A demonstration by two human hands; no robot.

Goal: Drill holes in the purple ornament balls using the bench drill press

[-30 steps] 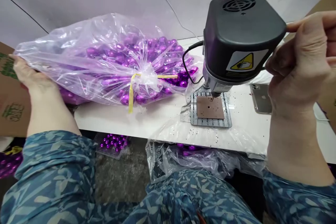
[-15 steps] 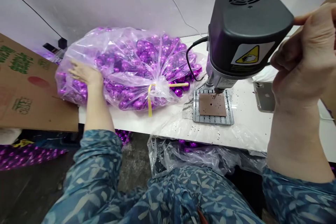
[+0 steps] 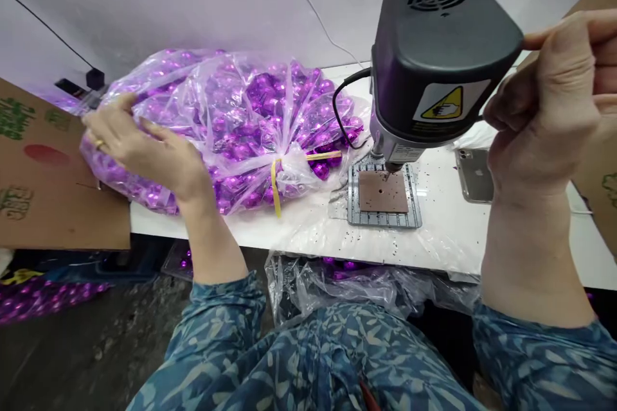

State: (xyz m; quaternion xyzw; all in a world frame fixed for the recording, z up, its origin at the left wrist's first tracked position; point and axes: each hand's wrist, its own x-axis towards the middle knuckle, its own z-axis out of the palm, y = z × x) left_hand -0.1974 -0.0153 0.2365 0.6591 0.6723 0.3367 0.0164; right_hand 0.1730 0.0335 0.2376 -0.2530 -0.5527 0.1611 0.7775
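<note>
On the white counter [image 3: 448,215], toward its left end and back edge, we see a large clear plastic bag [image 3: 231,115] packed with shiny, metallic purple balls [image 3: 263,99]. The bag lies on its side, bulging and creased; the film looks milky in places and glossy where it stretches, and its pleats gather into a bunched neck bound with a flat yellow tie [image 3: 276,189], one end hanging down and the other pointing right. Our left hand [image 3: 139,148], wearing a gold-coloured ring [image 3: 99,144], is open with loosely bent fingers over the bag's left end; we cannot tell how firmly it touches the film. Beside that end stands a brown cardboard box [image 3: 62,192] with green print and a red oval. Right of the bag is a black-housed bench drill [image 3: 443,45], with a round vent on top and a yellow warning label [image 3: 450,103]. Our right hand [image 3: 559,90] has its fingers curled at the housing's right side, one fingertip at its corner; we cannot tell whether it grips anything there. Below the drill head, near the counter's front edge, a square brown board [image 3: 393,189] with a small dark hole rests on a grooved grey metal plate [image 3: 354,196], dark crumbs scattered around it. A grey phone [image 3: 475,176] lies just left of our right wrist.
</note>
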